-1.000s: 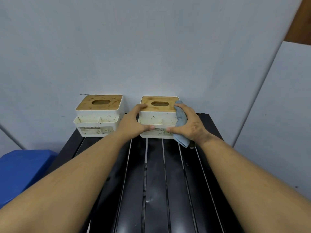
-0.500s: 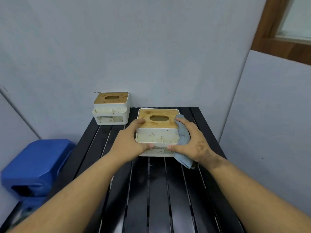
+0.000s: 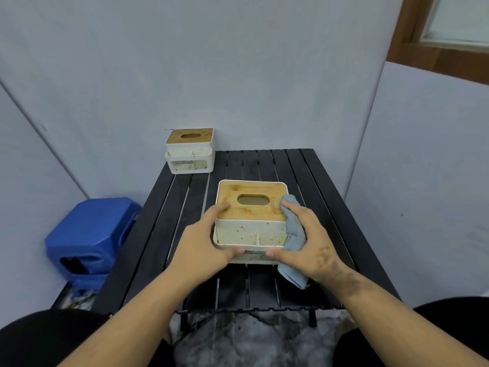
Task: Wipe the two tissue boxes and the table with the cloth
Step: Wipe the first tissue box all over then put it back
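A white tissue box with a wooden lid and brown specks sits near the middle of the black slatted table. My left hand grips its left side, thumb on the front wall. My right hand grips its right side with a blue-grey cloth pressed between palm and box; the cloth's tail hangs below my wrist. A second speckled tissue box stands at the table's far left corner, against the wall.
A blue plastic stool stands on the floor left of the table. Grey walls close in behind and on the right, right up to the table's edges. My knees are at the table's near edge.
Both hands have pulled the right-hand tissue box from the back of the table toward me, to the table's middle. The other box has stayed at the back.
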Demonstrator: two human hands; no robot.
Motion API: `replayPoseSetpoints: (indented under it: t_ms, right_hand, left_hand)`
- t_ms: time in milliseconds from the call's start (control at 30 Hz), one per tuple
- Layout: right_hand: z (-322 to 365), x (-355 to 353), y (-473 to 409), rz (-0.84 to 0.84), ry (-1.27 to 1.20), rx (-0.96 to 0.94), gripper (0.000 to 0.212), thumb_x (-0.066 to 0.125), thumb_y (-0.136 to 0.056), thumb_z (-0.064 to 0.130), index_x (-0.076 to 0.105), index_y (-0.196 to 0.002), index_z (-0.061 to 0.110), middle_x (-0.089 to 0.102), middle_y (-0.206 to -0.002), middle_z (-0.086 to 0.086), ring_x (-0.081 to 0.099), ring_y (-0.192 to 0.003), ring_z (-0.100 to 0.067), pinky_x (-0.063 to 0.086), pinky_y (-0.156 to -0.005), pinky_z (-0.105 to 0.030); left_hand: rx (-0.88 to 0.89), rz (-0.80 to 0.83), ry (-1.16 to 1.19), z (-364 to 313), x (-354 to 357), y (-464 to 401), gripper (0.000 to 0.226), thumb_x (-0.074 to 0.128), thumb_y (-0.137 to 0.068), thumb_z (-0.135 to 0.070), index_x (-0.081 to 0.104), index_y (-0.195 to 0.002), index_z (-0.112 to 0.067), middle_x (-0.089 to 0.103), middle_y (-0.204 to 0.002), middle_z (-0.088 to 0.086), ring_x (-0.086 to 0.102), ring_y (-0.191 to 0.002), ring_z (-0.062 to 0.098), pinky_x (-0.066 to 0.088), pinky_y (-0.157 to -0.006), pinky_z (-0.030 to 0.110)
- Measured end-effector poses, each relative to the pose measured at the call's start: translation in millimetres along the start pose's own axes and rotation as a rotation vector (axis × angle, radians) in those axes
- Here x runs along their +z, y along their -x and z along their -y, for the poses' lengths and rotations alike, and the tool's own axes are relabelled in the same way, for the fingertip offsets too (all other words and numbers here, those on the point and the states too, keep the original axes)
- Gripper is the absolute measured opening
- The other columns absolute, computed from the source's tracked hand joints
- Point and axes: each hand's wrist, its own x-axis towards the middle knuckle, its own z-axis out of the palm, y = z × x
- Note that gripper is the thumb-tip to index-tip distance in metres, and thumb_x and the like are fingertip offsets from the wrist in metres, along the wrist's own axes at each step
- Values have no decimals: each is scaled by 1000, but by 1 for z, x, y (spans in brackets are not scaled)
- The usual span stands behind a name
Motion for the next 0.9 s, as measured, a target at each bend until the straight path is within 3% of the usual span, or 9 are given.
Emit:
replayPoseSetpoints:
  t_ms: [233, 433, 533, 633, 767, 833, 900]
  right_hand:
    - [-2, 2, 1, 18, 23, 8, 102, 97, -53, 33, 40, -134, 54, 45, -131, 19, 44, -124, 4, 37, -100, -14]
    - [-7, 5, 1, 57, 25, 28, 101, 95, -54, 40, 40, -138, 51, 43, -133, 20, 43, -125, 6, 36, -100, -11]
    - [-9, 2, -2, 88, 1, 22, 89, 84, -67, 54, 38, -142, 46, 40, -136, 12, 40, -124, 10, 37, -97, -3]
    - [-11, -7, -7, 52, 34, 5, 61, 60, -91, 51, 38, -146, 36, 39, -131, 0, 42, -117, 13, 35, -93, 0]
    - [5, -31, -33, -116, 188, -80, 46, 51, -93, 51, 46, -132, 26, 48, -124, -1, 47, -112, 7, 36, -88, -1]
    - [18, -33, -52, -54, 325, -109, 44, 55, -92, 54, 53, -126, 26, 50, -117, 3, 49, -102, 1, 37, -84, -6]
    - [24, -22, -64, 101, 532, -145, 47, 58, -87, 61, 61, -122, 30, 52, -113, 7, 48, -99, -11, 37, -85, -19]
  left_hand:
    - [7, 7, 10, 9, 5, 2, 95, 95, -66, -29, 43, -144, -48, 64, -114, -21, 66, -101, 0, 55, -84, 14]
    - [12, 20, 3, 18, 7, 2, 94, 94, -68, -29, 43, -146, -45, 61, -112, -24, 64, -100, -3, 51, -77, 5]
    - [25, 29, 10, 23, 7, 2, 95, 94, -69, -32, 41, -147, -46, 61, -118, -24, 63, -107, -1, 52, -87, 10]
    - [39, 38, 23, 26, 8, 1, 95, 94, -69, -33, 41, -147, -48, 59, -124, -24, 61, -113, 0, 53, -98, 20]
    - [51, 43, 47, 29, 9, 0, 96, 94, -69, -34, 41, -147, -49, 54, -133, -23, 57, -122, 1, 52, -106, 27]
    - [60, 45, 53, 31, 9, -1, 96, 94, -69, -35, 40, -147, -48, 50, -137, -23, 54, -125, 0, 51, -108, 29]
    - [71, 44, 70, 33, 10, 0, 96, 94, -69, -36, 40, -147, -47, 49, -139, -22, 53, -127, 0, 51, -108, 31]
